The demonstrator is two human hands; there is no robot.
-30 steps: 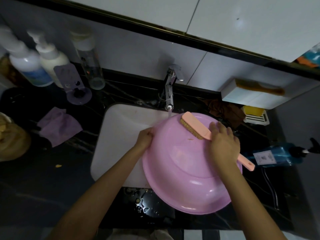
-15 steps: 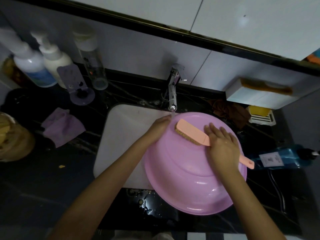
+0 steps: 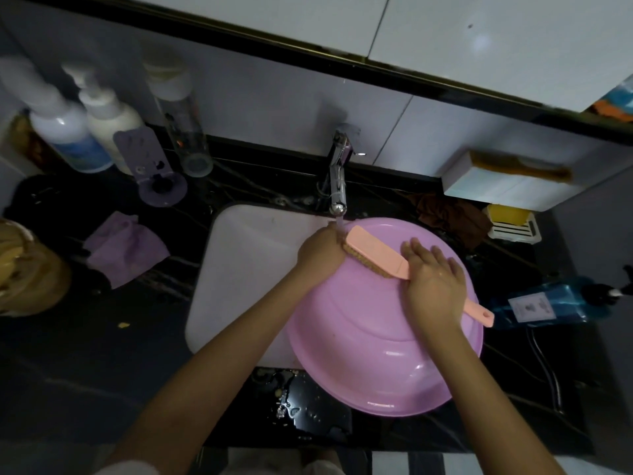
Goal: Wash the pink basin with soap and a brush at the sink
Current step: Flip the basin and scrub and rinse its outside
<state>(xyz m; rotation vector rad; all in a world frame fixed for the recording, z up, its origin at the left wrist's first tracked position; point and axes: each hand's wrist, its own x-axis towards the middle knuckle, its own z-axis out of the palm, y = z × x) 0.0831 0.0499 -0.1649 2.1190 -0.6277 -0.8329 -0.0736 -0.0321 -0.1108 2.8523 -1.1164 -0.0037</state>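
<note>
Head view, setting: Dim washroom; a black marbled bench (image 3: 102, 371) carries a white rectangular sink (image 3: 246, 269), and a chrome tap (image 3: 337, 180) at its back edge is running.
Basin: the round pink plastic basin (image 3: 376, 354) sits tilted over the sink's right side, its near rim overhanging the bench's front edge.
Left hand (image 3: 320, 250): grip curled round the basin's far rim, directly under the tap.
Right hand (image 3: 435, 286): grip laid over the handle of the peach plastic scrubbing brush (image 3: 373, 253), fingers nearly straight and pressing it down. I cannot see the thumb.
Risk, slip: the wet handle is probably only pressed, so a hard stroke could skid it loose.
Risk, tip: if the rim hold fails, the basin could slide off the front edge.
Risk, splash: water striking the tilted wall could spray the bench.
</note>
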